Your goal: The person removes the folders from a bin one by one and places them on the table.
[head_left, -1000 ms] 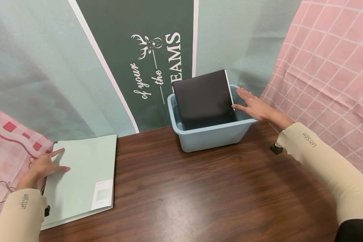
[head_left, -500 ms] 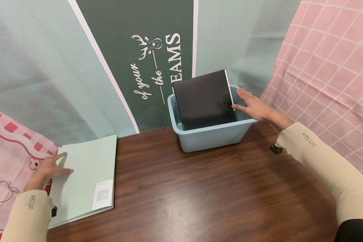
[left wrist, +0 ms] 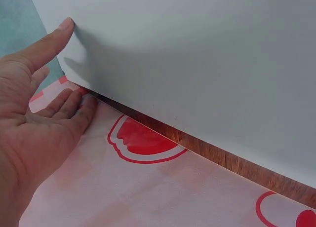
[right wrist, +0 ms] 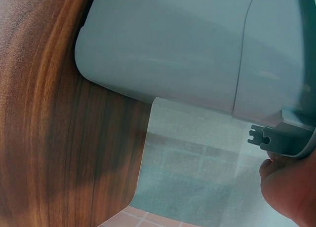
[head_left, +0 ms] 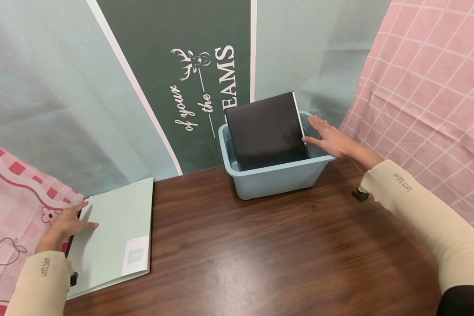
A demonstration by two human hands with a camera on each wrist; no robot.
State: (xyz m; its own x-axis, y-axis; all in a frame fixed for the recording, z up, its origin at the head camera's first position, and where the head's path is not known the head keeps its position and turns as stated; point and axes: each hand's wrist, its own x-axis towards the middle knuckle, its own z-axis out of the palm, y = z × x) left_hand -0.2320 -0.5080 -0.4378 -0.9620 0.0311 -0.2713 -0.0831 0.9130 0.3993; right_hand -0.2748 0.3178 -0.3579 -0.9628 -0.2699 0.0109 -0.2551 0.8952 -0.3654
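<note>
At the left in the head view lies a pale green folder with a white label near its lower right corner. My left hand is at its left edge. In the left wrist view its thumb touches the cover, and the other fingers extend along the edge by the cloth. A black binder-like panel with a white edge leans inside a light blue plastic bin. My right hand is over the bin's right rim, fingers extended and thumb tip at the panel's white edge.
The brown wooden table lies between folder and bin. A green curtain with white lettering hangs behind. Pink cloths stand at the left and at the right, close beside the hands.
My left hand has moved a little to the right, and the folder's left edge has shifted right with it. My right hand, the bin and the black panel stay put.
</note>
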